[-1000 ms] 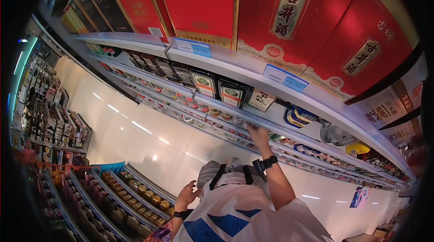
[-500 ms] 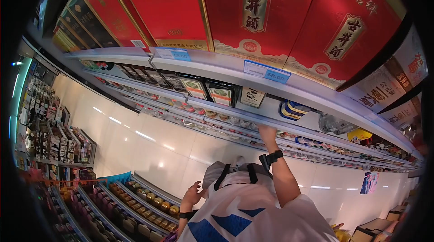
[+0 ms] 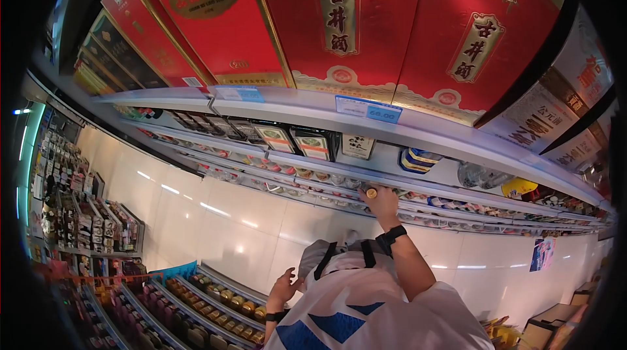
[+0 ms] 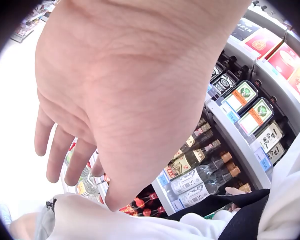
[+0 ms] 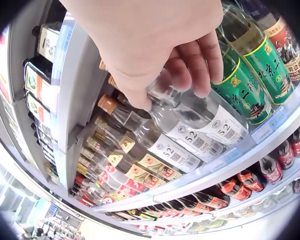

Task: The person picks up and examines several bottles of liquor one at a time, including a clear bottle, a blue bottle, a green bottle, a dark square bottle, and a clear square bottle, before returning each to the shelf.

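My right hand (image 3: pixel 382 202) is at a lower shelf of bottles, with a gold bottle cap (image 3: pixel 371 193) showing at its fingers in the head view. Seen from the right wrist, the right hand (image 5: pixel 160 50) grips a clear glass bottle (image 5: pixel 192 139) near its neck, thumb on one side and fingers curled on the other. Its white label reads 52, and matching bottles stand beside it; the palm hides the top. Down by the lap, my left hand (image 3: pixel 285 286) holds nothing. The left wrist view shows this left hand (image 4: pixel 125 95) with relaxed fingers.
Green-labelled bottles (image 5: pixel 272 70) stand right of the clear ones, with red-labelled bottles (image 5: pixel 240 187) one shelf lower. Above, a shelf edge (image 3: pixel 294 105) juts out under large red boxes (image 3: pixel 339 30). Behind the left hand is another rack of goods (image 3: pixel 215 298).
The right hand, earlier reaching in at the shelf, now grips a bottle whose gold cap has come into view. The head view has shifted slightly; the left hand stays by the lap.
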Demonstrator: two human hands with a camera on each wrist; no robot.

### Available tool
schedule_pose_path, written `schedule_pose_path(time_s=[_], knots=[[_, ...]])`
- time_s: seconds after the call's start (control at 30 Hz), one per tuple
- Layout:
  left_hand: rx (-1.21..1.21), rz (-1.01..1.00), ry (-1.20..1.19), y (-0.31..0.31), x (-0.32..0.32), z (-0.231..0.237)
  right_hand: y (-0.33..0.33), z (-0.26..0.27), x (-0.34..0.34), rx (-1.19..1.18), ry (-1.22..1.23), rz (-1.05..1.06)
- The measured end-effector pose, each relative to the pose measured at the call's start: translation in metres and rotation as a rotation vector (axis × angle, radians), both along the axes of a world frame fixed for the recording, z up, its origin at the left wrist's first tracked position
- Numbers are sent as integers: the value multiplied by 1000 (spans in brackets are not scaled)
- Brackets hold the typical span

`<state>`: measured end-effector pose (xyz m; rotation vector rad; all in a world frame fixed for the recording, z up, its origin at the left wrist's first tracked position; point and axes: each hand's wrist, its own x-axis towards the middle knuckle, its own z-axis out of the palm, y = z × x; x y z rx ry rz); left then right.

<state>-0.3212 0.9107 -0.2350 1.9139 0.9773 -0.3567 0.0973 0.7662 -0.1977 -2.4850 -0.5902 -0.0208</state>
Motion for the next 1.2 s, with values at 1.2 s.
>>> schedule_pose_path(time_s=[1.2], knots=[[-239,-527,-706,23,114,233,6,234,-145,962,439,258]])
